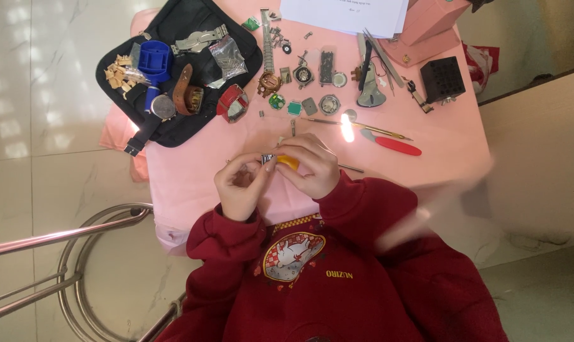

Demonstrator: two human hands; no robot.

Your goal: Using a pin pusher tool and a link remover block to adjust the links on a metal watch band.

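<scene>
At the table's near edge, my left hand (241, 185) pinches a small metal watch part (268, 158) while my right hand (312, 166) closes on a yellow-handled tool (287, 162), lying left to right. I judge the part light, stiff and slippery, best gripped by its sides. Beyond lie a red-handled tool (396, 145), then a black pouch (173, 38) at the far left corner.

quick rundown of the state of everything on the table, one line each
left hand: pinching a small metal watch part
right hand: closed on a small yellow tool
black fabric tool pouch: unzipped, lying flat open
red-handled screwdriver: lying loose on the pink cloth
white paper sheets: stacked flat
pink box: tilted, whether open unclear
</scene>
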